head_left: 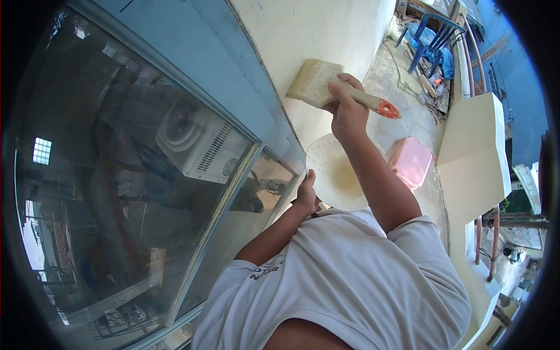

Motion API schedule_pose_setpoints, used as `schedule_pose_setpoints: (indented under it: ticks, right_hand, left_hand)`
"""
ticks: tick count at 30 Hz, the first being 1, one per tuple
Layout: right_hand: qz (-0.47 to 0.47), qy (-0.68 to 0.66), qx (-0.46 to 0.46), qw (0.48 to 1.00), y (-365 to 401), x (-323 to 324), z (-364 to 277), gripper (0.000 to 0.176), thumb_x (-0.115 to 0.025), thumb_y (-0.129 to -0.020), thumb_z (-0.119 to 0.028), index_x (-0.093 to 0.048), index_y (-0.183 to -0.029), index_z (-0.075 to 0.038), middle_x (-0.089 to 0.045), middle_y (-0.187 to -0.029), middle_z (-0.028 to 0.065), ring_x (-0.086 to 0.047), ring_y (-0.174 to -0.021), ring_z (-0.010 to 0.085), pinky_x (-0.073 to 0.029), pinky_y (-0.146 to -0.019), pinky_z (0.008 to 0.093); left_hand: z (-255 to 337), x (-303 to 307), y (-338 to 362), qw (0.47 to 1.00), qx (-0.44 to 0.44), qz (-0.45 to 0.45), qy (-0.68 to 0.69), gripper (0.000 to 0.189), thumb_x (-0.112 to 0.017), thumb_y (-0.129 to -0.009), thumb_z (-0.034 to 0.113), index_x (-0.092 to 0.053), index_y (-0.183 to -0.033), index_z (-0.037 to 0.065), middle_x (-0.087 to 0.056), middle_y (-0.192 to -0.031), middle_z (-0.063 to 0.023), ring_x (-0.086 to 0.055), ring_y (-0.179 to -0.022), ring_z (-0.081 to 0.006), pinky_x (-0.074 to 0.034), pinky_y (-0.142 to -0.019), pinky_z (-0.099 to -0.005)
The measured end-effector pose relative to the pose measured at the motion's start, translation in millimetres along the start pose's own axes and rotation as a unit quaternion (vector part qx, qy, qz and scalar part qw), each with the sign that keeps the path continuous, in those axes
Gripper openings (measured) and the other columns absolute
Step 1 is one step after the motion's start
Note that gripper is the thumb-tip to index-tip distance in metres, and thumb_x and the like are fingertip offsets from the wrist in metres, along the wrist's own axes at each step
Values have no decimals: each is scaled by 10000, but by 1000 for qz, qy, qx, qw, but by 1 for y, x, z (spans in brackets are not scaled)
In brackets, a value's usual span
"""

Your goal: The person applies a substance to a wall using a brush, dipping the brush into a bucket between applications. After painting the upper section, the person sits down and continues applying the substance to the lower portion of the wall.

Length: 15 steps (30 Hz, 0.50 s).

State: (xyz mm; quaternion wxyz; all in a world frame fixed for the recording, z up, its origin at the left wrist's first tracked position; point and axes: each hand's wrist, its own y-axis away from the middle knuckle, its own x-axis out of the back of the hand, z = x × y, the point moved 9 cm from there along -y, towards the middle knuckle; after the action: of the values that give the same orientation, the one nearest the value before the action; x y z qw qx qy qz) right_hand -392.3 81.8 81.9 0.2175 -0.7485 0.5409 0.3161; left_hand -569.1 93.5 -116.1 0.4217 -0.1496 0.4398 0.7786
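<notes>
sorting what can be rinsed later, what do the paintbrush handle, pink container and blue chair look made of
Paintbrush handle: wood or plastic, unclear under its pale coating; orange-red end. Pink container: likely plastic, smooth and slightly glossy, with rounded corners. Blue chair: probably smooth plastic; frame and legs look moulded in one.

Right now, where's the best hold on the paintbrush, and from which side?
Likely the handle of the paintbrush, from its red end: slim, pointing away from the wall; the broad head looks coated. The right grip closes near the neck.
</notes>
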Motion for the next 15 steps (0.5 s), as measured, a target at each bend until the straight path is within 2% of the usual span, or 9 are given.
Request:
schedule_pose_setpoints:
  ticks: [2,4,6,7,9,11,12,13,15]
  right_hand:
    - [-4,13,7,1000,2,20,0,310,-586,-760,-18,-484,-1052,-32,-535,-926,109,-596,-735,198,-551,-576,308]
    - [44,76,-5,996,1,55,29,322,-592,-751,-14,-483,-1054,-26,-529,-945,119,-599,-762,214,-564,-599,336]
    - [53,119,-36,991,-4,72,69,328,-593,-749,-13,-481,-1057,-27,-525,-953,122,-598,-780,221,-567,-609,350]
    - [64,160,-64,983,-3,69,77,335,-594,-746,-11,-480,-1060,-28,-521,-962,125,-596,-798,228,-570,-620,364]
    - [63,129,-75,987,-7,54,88,331,-585,-748,0,-481,-1061,-34,-517,-973,129,-592,-822,237,-569,-615,372]
    - [70,47,-65,994,-5,28,66,311,-582,-752,-13,-498,-1051,-36,-521,-964,124,-583,-797,206,-562,-591,333]
    - [37,4,-55,998,-6,23,54,308,-588,-759,-17,-490,-1050,-38,-519,-973,124,-582,-799,201,-561,-600,328]
    - [40,6,-56,998,-5,26,44,308,-588,-759,-17,-490,-1050,-38,-519,-973,124,-582,-799,201,-561,-600,328]
    - [13,23,-32,999,-1,31,26,305,-591,-767,-22,-482,-1051,-39,-520,-976,122,-582,-801,199,-560,-603,317]
  left_hand:
    - [0,2,0,1000,1,-11,4,502,-365,-923,421,-374,-1251,42,-491,-1211,-125,-504,-1107,-253,-429,-922,-377]
    - [0,3,1,1000,0,-2,3,499,-366,-923,421,-374,-1252,45,-489,-1215,-127,-502,-1110,-254,-427,-925,-377]
    - [2,2,2,1000,-1,7,-4,497,-367,-923,420,-374,-1253,48,-486,-1219,-128,-500,-1113,-255,-424,-928,-378]
    - [1,0,3,1000,13,18,-9,494,-370,-923,420,-375,-1252,52,-488,-1216,-128,-500,-1112,-254,-422,-930,-379]
    - [-3,-2,3,999,28,27,-18,491,-372,-922,420,-376,-1252,56,-489,-1213,-127,-500,-1112,-253,-420,-932,-379]
    - [-9,0,2,999,41,28,-9,477,-373,-925,411,-378,-1250,61,-496,-1201,-125,-502,-1106,-250,-419,-933,-380]
    - [-12,1,-4,1000,20,-6,-9,510,-323,-940,391,-282,-1317,50,-445,-1253,-135,-488,-1119,-272,-434,-920,-395]
    - [-11,0,-4,1000,24,-6,-7,510,-323,-940,391,-282,-1317,50,-445,-1253,-135,-488,-1119,-272,-434,-920,-395]
    - [-13,1,-2,1000,28,-4,-1,460,-356,-933,394,-379,-1249,59,-497,-1196,-126,-501,-1105,-253,-415,-941,-377]
